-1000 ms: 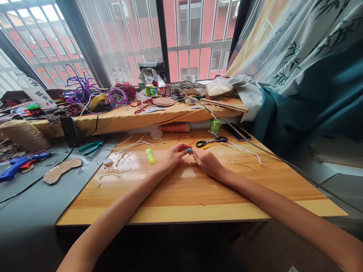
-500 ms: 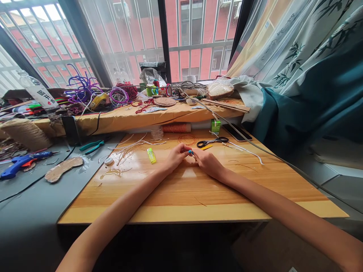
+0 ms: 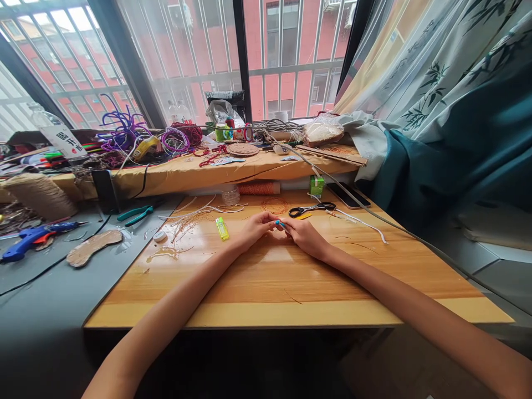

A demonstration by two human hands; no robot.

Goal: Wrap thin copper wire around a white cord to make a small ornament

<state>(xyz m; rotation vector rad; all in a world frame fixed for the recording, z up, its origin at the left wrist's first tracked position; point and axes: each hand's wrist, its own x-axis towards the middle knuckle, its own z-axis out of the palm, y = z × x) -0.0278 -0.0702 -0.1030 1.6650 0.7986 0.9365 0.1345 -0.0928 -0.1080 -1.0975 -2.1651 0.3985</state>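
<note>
Over the middle of the wooden board, my left hand and my right hand meet with their fingertips pinched together. Between them shows a small turquoise piece, too small for me to tell its kind. Both hands appear to grip it, with the fingers hiding most of it. Just behind lies a loose coil of orange cord. Black-handled scissors rest close to my right hand, with a yellow strip beside them. To the left of my left hand is a yellow-green lighter.
A blue glue gun, green-handled pliers and a brown curved piece lie on the grey surface at left. At the back stand an orange thread spool, a green box and a phone. A cable crosses the right side.
My hands stay together in nearly the same place. The fingers have shifted slightly around the turquoise piece, which now looks a little turned.
</note>
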